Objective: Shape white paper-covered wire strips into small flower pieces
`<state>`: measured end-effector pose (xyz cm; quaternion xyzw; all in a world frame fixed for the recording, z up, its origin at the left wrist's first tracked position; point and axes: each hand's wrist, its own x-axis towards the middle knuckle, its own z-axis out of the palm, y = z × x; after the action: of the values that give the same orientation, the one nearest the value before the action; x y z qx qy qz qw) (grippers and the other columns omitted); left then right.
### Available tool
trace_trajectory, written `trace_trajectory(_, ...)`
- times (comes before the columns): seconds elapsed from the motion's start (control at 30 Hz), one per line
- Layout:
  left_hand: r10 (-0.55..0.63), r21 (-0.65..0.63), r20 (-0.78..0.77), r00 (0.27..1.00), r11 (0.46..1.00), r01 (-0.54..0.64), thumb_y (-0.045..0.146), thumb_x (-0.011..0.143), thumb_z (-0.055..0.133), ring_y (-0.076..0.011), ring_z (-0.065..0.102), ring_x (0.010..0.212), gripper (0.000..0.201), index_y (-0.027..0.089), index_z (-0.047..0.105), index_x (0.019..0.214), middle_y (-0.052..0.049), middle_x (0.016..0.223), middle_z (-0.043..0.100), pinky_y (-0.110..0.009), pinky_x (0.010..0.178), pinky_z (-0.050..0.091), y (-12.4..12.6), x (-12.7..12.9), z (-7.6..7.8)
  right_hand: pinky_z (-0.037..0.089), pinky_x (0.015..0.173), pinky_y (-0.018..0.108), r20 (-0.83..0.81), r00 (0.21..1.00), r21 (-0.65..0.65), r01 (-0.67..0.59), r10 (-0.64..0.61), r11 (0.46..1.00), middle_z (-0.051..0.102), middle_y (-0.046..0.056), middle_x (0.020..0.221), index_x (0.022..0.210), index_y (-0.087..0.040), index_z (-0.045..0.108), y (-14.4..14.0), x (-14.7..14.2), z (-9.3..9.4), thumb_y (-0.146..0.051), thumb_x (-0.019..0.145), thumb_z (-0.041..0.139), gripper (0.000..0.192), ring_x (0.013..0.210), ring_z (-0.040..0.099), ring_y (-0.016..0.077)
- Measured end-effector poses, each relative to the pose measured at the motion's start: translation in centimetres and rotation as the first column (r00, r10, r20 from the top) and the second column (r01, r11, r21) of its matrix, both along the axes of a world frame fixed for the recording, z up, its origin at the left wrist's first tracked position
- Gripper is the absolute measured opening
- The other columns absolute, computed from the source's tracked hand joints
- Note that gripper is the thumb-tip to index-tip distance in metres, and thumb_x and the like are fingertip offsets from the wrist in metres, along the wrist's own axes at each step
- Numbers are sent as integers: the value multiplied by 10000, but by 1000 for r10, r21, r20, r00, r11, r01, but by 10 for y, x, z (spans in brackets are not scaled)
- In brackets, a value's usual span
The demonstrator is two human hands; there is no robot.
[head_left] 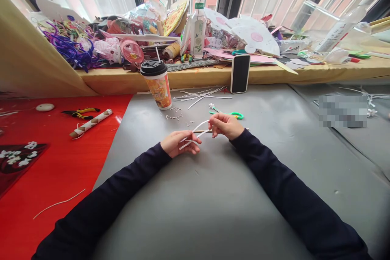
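Observation:
Above the grey mat (183, 195), both of my hands are on thin white strips (201, 124) that bend in a loop between them. My left hand (179, 143) has a strip running between its thumb and fingers, with the free ends poking out below. Fingertips of my right hand (228, 126) pinch the strips at their other end. Just behind my right hand lie green-handled scissors (238, 114), partly hidden by it, and a small white flower (211, 106). A thin brown stick (199, 131) lies behind my fingers.
Further back are loose white strips (201, 96), curled scraps (175, 113), a paper cup (159, 89) with a straw and a propped phone (240, 74). Left, on red cloth (70, 162), lie pliers (81, 113) and a wrapped roll (93, 123). Craft materials crowd the window ledge (189, 77).

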<state>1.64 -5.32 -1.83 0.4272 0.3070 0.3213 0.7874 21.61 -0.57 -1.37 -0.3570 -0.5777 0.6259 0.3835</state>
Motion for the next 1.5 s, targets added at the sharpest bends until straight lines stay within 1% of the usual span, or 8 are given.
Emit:
trace_trajectory(0.2, 25, 8, -24, 999, 1000, -25, 299, 757, 487, -165, 603, 636, 201, 109, 526, 705, -87, 787, 591, -302, 614, 475, 4, -4, -2, 501, 522, 263, -113, 987, -13, 115, -116, 993, 529, -23, 580, 675, -166, 537, 8, 11, 5, -469, 577, 649, 338, 463, 485, 63)
trace_trajectory(0.47, 131, 83, -81, 988, 989, -125, 292, 721, 552, -146, 606, 626, 197, 95, 557, 724, -73, 745, 595, -271, 612, 486, 7, -5, -4, 504, 543, 271, -135, 982, 27, 134, -129, 991, 514, -27, 577, 649, -166, 535, 11, 21, 9, -432, 589, 656, 299, 493, 475, 63)
trace_trajectory(0.6, 221, 84, -69, 973, 973, -215, 361, 750, 496, -141, 602, 596, 269, 95, 538, 730, -73, 732, 591, -270, 581, 484, 9, -7, -4, 503, 551, 273, -153, 984, 42, 102, -95, 994, 519, -21, 582, 648, -162, 541, 10, 22, 11, -419, 600, 653, 285, 509, 491, 71)
trace_trajectory(0.73, 229, 87, -120, 966, 972, -219, 348, 739, 507, -138, 595, 534, 256, 101, 486, 673, -58, 665, 583, -258, 525, 475, 11, -7, -4, 501, 557, 281, -112, 990, 49, 89, -83, 995, 517, -20, 579, 636, -162, 536, 8, 21, 13, -445, 566, 666, 319, 520, 496, 78)
trace_trajectory(1.07, 323, 267, -220, 920, 927, -262, 373, 725, 510, -146, 589, 457, 255, 155, 380, 740, -1, 554, 569, -250, 445, 468, 7, -1, -2, 500, 561, 289, -66, 997, 43, 53, -51, 998, 528, -18, 560, 606, -160, 536, 6, 21, 13, -428, 558, 679, 307, 514, 516, 89)
trace_trajectory(1.23, 280, 306, -254, 926, 931, -197, 381, 709, 537, -157, 601, 482, 277, 139, 406, 735, -14, 576, 575, -260, 455, 489, 6, -3, -5, 506, 571, 300, -58, 997, 48, 59, -56, 997, 538, -20, 554, 605, -156, 534, 7, 22, 12, -419, 560, 681, 304, 495, 521, 85)
trace_trajectory(1.33, 284, 302, -253, 925, 931, -203, 367, 707, 548, -171, 618, 536, 269, 136, 416, 751, -26, 611, 590, -289, 507, 512, 7, -4, -7, 514, 577, 307, -45, 996, 56, 78, -75, 995, 539, -20, 549, 619, -153, 547, 9, 24, 10, -413, 566, 679, 297, 490, 522, 84)
trace_trajectory(1.5, 302, 214, -241, 922, 943, -253, 316, 693, 579, -181, 632, 619, 232, 123, 456, 730, -55, 663, 611, -307, 588, 526, 10, -5, -8, 524, 625, 330, -14, 994, 49, 113, -113, 992, 556, -7, 571, 636, -152, 563, 11, 26, 8, -418, 556, 683, 303, 541, 557, 107)
